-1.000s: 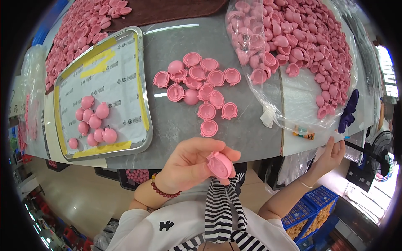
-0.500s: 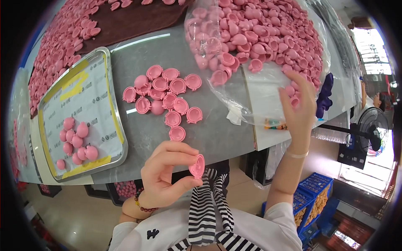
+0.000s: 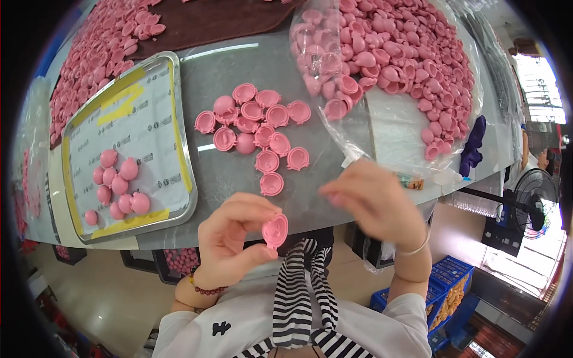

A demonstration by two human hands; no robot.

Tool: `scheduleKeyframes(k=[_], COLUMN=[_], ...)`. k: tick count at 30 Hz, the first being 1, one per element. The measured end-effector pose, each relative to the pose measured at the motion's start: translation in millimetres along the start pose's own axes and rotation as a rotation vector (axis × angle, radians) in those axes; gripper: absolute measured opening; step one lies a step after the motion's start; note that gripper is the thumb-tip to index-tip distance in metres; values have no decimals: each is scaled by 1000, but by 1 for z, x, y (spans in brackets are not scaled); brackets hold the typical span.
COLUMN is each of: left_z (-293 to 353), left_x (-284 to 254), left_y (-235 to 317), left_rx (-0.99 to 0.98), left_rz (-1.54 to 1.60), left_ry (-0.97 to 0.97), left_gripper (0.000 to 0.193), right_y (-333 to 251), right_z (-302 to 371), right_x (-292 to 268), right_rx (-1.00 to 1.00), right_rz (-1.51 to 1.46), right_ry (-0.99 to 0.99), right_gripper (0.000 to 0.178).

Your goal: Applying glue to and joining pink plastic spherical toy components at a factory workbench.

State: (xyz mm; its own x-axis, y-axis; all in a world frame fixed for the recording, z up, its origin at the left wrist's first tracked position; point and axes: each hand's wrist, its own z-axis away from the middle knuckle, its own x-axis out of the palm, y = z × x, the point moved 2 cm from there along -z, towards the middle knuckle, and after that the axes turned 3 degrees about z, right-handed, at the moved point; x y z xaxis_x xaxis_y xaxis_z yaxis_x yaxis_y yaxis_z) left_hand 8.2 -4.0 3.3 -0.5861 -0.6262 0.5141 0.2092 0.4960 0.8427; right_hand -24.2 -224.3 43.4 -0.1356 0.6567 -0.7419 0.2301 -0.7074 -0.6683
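Observation:
My left hand point(image 3: 236, 241) pinches a pink half-shell point(image 3: 275, 231) between thumb and fingers, its hollow side turned partly toward me, just off the table's near edge. To its right, my right hand point(image 3: 379, 206) is blurred by motion, fingers drawn together over a small pink piece point(image 3: 336, 198) that is mostly hidden. Beyond my left hand, a loose group of pink half-shells point(image 3: 262, 136) lies on the grey table, most with the hollow side up. On the left, closed pink balls point(image 3: 119, 185) rest in a paper-lined metal tray point(image 3: 192, 203).
A big heap of pink half-shells point(image 3: 406, 53) lies on clear plastic at the far right, another heap point(image 3: 98, 56) at the far left beside a brown cloth point(image 3: 209, 21). A purple object point(image 3: 473, 146) lies at the right edge. Blue crates point(image 3: 444, 286) and a fan point(image 3: 534, 197) stand beyond.
My right hand has moved from the right heap toward my left hand, its fingers now closed on a small pink piece. The left hand still holds its half-shell, now turned more face-on.

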Motion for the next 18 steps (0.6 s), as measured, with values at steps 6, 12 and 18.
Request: scheduleKeyframes(k=[6, 12, 18], left_z=[0, -3, -8], left_x=[-9, -8, 8], left_y=[-7, -9, -13], left_rx=[-124, -118, -114], left_rz=[156, 78, -85], left_ry=[126, 99, 39], left_gripper=[41, 41, 41], right_y=[-7, -12, -21], right_z=[6, 16, 20], right_x=[36, 42, 48], right_rx=[156, 99, -61], right_rz=[37, 163, -251], right_ry=[303, 277, 449], right_gripper=[37, 38, 35])
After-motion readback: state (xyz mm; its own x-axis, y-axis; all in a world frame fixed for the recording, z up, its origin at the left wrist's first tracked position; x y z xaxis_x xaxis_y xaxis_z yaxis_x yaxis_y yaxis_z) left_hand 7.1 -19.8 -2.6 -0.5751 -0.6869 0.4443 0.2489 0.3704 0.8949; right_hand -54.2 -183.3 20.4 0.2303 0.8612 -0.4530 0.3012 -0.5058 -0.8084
